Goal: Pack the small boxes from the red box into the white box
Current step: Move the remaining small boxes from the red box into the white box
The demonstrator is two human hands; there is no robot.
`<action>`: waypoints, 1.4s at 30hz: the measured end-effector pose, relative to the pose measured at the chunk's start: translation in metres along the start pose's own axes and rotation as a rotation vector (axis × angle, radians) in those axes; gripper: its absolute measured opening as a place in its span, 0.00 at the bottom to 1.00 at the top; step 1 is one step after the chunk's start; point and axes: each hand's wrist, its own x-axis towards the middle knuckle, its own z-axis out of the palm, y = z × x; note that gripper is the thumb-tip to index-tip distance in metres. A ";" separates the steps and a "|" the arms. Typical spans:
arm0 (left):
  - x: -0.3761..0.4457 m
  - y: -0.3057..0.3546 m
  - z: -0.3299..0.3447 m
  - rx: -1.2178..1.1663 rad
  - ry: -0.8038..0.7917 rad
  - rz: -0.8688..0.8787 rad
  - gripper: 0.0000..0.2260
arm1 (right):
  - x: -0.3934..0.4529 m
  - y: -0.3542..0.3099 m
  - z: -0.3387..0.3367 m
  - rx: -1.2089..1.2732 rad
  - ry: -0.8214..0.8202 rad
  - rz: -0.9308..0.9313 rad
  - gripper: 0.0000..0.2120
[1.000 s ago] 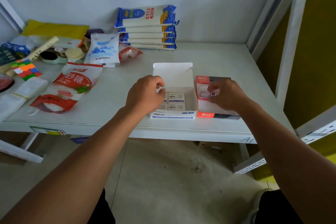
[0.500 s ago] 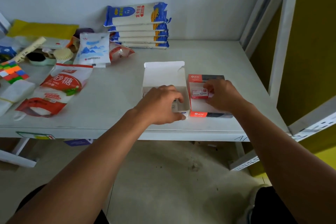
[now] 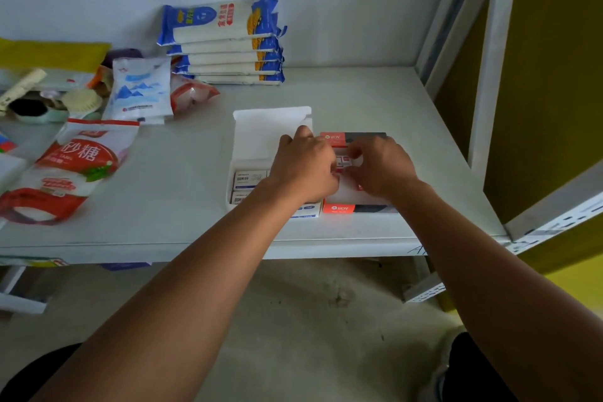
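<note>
The white box (image 3: 261, 137) lies open on the shelf, lid flap up, with small white boxes (image 3: 247, 180) in its left part. Touching its right side is the red box (image 3: 338, 208), which is open on top. Both hands hover over the red box. My left hand (image 3: 303, 170) reaches across the white box's right half, and its fingertips meet those of my right hand (image 3: 383, 166) on a small red-and-white box (image 3: 343, 160) inside the red box. The hands hide most of the red box's contents.
Stacked blue-and-white packets (image 3: 225, 42) stand at the back wall. A sugar bag (image 3: 71, 170), a white pouch (image 3: 140, 91) and assorted items crowd the left. A white shelf post (image 3: 489, 59) rises on the right. The shelf's front edge (image 3: 228, 250) is near.
My left hand has left the white box and moved right to the red box, joining my right hand on a small box there. The camera has shifted slightly.
</note>
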 end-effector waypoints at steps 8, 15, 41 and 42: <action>0.000 -0.001 0.008 0.052 -0.083 -0.008 0.09 | 0.004 -0.001 0.005 -0.051 -0.003 0.058 0.09; 0.005 0.003 0.004 0.055 -0.055 -0.009 0.10 | 0.006 0.011 -0.041 -0.046 -0.331 0.015 0.24; -0.003 0.023 -0.002 0.176 -0.289 0.103 0.12 | 0.002 0.023 -0.010 -0.185 0.026 -0.100 0.15; -0.003 0.024 -0.003 0.175 -0.295 0.102 0.13 | 0.002 0.022 -0.008 -0.186 0.043 -0.106 0.14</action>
